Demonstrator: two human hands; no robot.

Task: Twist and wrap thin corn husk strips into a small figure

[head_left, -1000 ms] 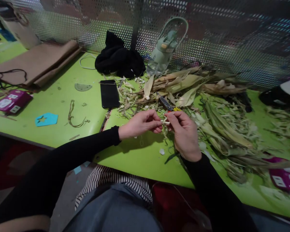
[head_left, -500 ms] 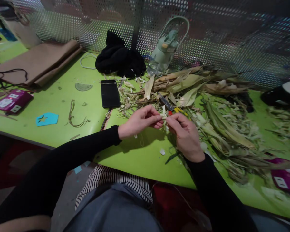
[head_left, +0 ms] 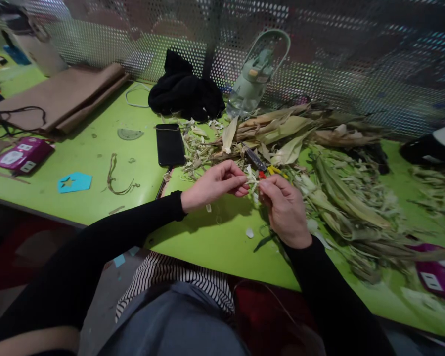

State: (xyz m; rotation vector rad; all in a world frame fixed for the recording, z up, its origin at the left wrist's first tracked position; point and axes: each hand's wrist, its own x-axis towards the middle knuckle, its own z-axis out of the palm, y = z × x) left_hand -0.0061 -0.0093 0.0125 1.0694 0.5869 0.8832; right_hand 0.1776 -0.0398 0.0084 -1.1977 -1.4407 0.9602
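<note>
Between my hands stretches a thin pale strip of corn husk [head_left: 252,182]. My left hand [head_left: 218,185] pinches one end of it between thumb and fingers, and my right hand [head_left: 286,207] pinches the other end. Both are held over the front part of the green table [head_left: 203,247]. Just beyond my fingers lie pliers or scissors [head_left: 254,158] with dark jaws and red and yellow handles, among husk scraps [head_left: 196,158]. A large heap of dried corn husks [head_left: 278,128] spreads behind, and longer green husks [head_left: 344,193] lie right of my right hand.
A black phone [head_left: 170,145] lies left of the scraps. Behind stand a pale green water bottle [head_left: 250,84] and bundled black cloth [head_left: 187,91]. Farther left are a folded brown sheet [head_left: 59,99], a purple tissue pack [head_left: 24,155] and a blue paper cutout [head_left: 74,182]. A perforated metal screen [head_left: 133,39] borders the back.
My right hand has drawn slightly away from the left, so more of the husk strip shows between them. The view has shifted a little; the rest of the table looks the same.
</note>
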